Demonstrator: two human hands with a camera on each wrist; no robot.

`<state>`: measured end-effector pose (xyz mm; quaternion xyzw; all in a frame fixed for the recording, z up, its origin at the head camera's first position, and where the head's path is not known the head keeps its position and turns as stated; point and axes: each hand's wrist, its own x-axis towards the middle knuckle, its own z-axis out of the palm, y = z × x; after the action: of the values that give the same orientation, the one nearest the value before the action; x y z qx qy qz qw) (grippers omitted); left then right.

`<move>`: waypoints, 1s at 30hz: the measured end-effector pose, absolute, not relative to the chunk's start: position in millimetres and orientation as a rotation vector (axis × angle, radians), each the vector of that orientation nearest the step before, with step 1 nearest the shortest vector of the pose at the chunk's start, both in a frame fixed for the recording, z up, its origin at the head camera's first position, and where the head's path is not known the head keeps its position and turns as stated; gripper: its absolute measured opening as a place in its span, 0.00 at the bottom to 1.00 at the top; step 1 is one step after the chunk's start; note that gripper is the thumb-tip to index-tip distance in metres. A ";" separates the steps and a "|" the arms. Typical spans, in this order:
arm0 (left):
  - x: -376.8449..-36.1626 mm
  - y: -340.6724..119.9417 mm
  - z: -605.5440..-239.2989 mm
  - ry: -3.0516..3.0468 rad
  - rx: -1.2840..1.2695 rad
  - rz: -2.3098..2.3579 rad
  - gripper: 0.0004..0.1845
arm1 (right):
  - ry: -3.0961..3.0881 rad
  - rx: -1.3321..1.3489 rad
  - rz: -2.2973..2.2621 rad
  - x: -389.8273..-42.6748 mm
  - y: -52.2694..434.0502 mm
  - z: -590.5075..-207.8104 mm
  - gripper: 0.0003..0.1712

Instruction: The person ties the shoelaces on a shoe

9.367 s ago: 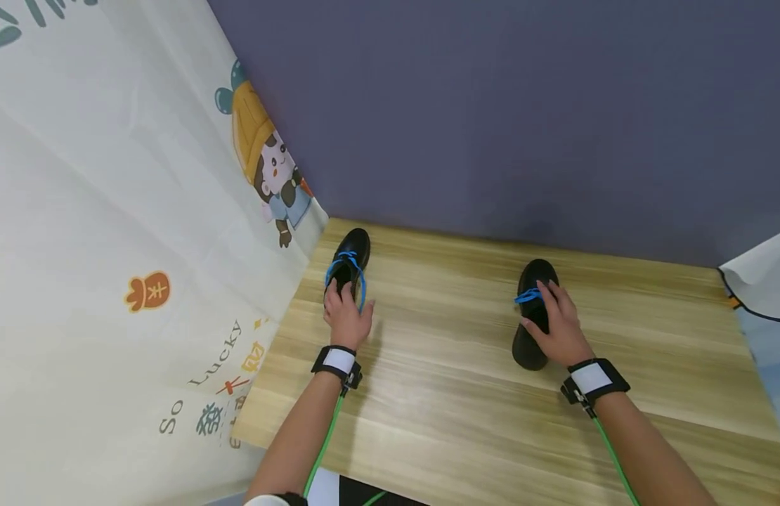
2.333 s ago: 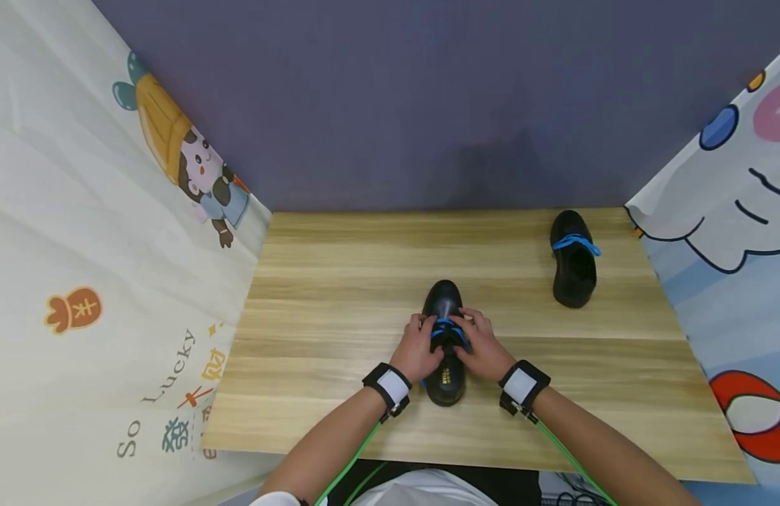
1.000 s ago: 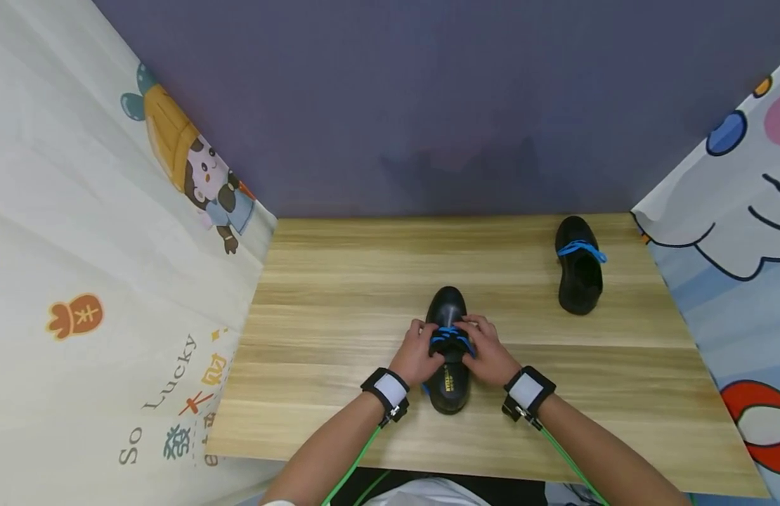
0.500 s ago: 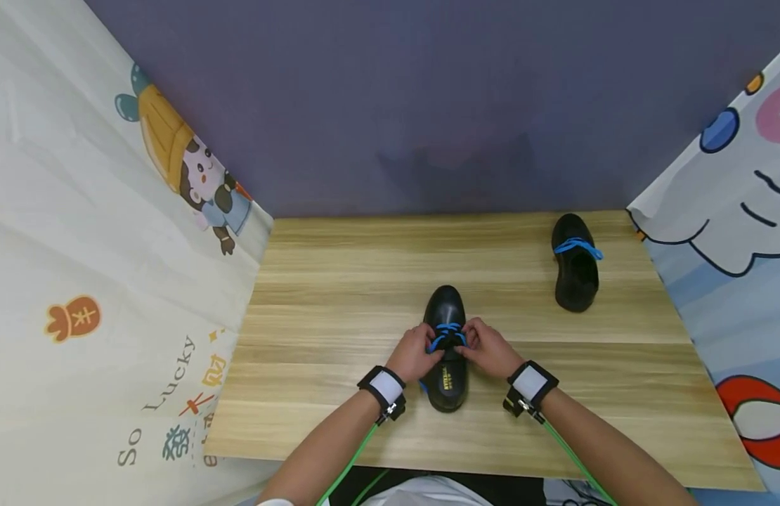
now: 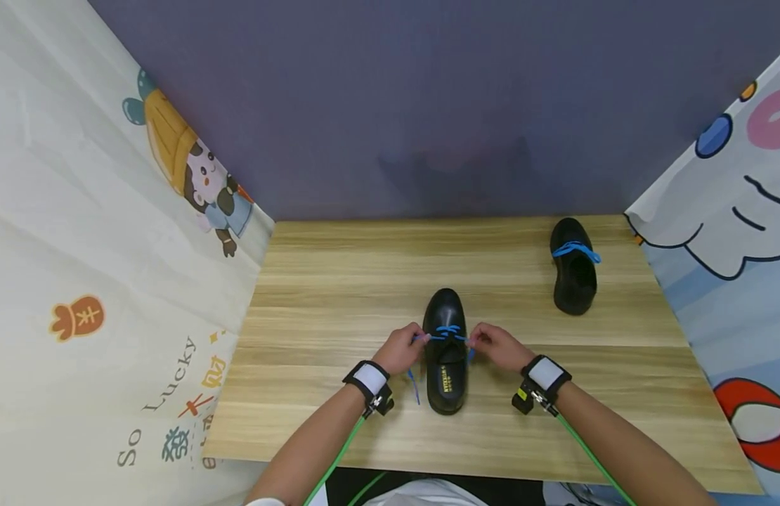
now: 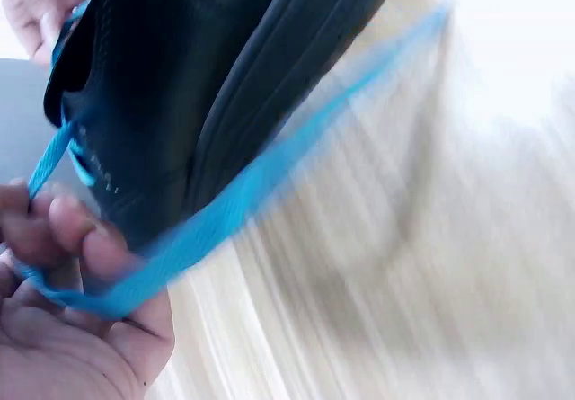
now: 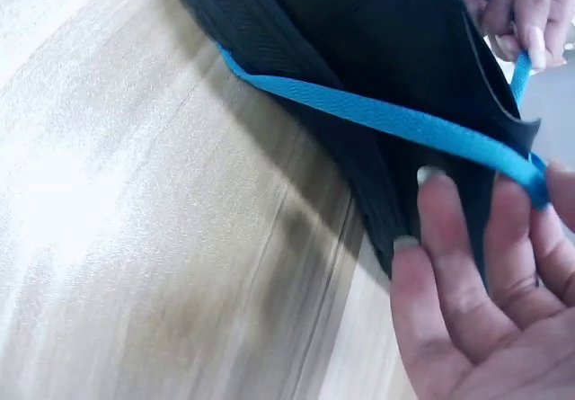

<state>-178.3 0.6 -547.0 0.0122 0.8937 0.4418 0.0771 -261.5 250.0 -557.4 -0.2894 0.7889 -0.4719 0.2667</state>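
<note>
A black shoe (image 5: 445, 309) stands on the wooden table, toe pointing away, gold lettering on its insole. Its blue shoelace (image 6: 207, 229) runs out to both sides. On the shoe's left my left hand (image 5: 399, 349) pinches one lace end, whose loose tail hangs toward the tabletop. My right hand (image 5: 500, 346) pinches the other end on the right side; in the right wrist view that blue lace (image 7: 377, 117) trails from finger and thumb along the shoe's side. Both hands are level with the shoe's opening, slightly off its sides.
A second black shoe (image 5: 575, 277) with blue laces stands at the back right of the wooden table (image 5: 339, 281). Behind the table rises a dark blue-grey panel (image 5: 428, 105). Printed white cloths hang at left and right. Green cables run along both forearms.
The hands have gone from resting on the shoe's lacing to pinching the lace ends and drawing them apart, left and right. Earlier, the shoe was brought from the left to the middle.
</note>
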 end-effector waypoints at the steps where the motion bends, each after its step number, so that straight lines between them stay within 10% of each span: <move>1: -179.2 -1.9 -546.1 2.685 0.030 1.322 0.08 | 2.091 -0.749 -1.290 -262.7 250.5 -557.7 0.05; 30: -185.6 -20.7 -549.2 2.966 0.089 1.086 0.10 | 2.308 -0.763 -1.020 -293.0 277.1 -536.9 0.10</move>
<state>-185.6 -20.7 -549.2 0.0282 0.9386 0.3438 -0.0093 -293.0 277.1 -536.9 -0.2802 0.8478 -0.3744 0.2499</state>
